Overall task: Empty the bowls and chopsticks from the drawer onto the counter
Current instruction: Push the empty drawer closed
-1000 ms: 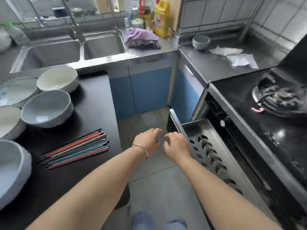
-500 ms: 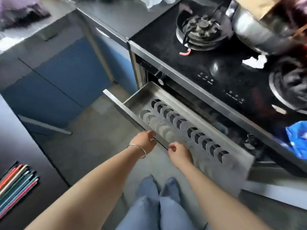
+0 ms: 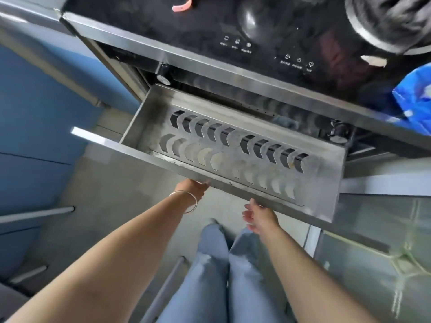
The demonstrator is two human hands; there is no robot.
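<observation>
Right below the two hands are the person's legs in blue jeans [image 3: 210, 276], standing on the grey floor. The right hand [image 3: 260, 216] hangs just under the front edge of the drawer [image 3: 326, 164]. Its fingers are loose and spread, and it holds nothing. It may touch the edge with a fingertip, but that is hard to tell. The left hand [image 3: 194, 186], with a thin silver bangle [image 3: 186, 201] on the wrist, is pressed up against the drawer's front edge. Its fingers are hidden behind the metal, so whether it grips or only pushes cannot be told.

Just past the hands, the drawer is pulled out and looks bare inside. Only the metal rack [image 3: 233, 150] with its curved slots shows. No bowls or chopsticks can be seen in it, and the counter is out of view. So the drawer looks done, and both hands sit at the front most likely to push it closed.

Farther off, above the drawer, is the black stove top [image 3: 186, 31].
</observation>
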